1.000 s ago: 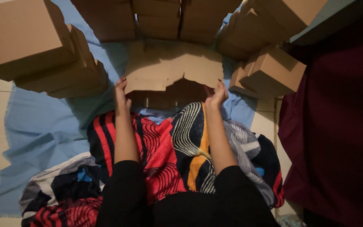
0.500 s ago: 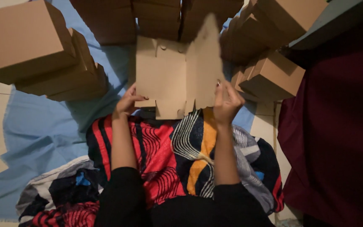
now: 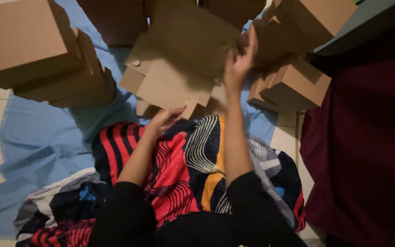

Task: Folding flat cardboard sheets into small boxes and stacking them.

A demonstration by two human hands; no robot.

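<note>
The flat cardboard sheet [image 3: 184,59] is up in the air, in the middle of the view, above the person's lap. It is not a box yet. It is a cut piece with flaps and little tabs. It is tilted. Its long way goes from the low left corner up to the high right corner. The low flaps point down toward the person, and the top edge points up and away, toward the boxes behind it.

The right hand [image 3: 239,59] is raised high and is closed on the right edge of the sheet. The fingers curl over the edge and pinch it. The left hand [image 3: 164,120] is lower. It touches the bottom edge of the sheet from below, with the fingers bent around it. It is a bit blurry, so how tight it holds is hard to tell.

Both arms have black sleeves pushed up. Under the arms lies a bright cloth [image 3: 184,169] with red, black, white and orange stripes. Under that is a light blue sheet [image 3: 37,146] spread on the floor.

Made-up brown boxes sit all around. A stack of boxes [image 3: 37,55] is on the left. More boxes [image 3: 298,77] are on the right, near the raised hand. A dark red cloth [image 3: 366,146] fills the right side.
</note>
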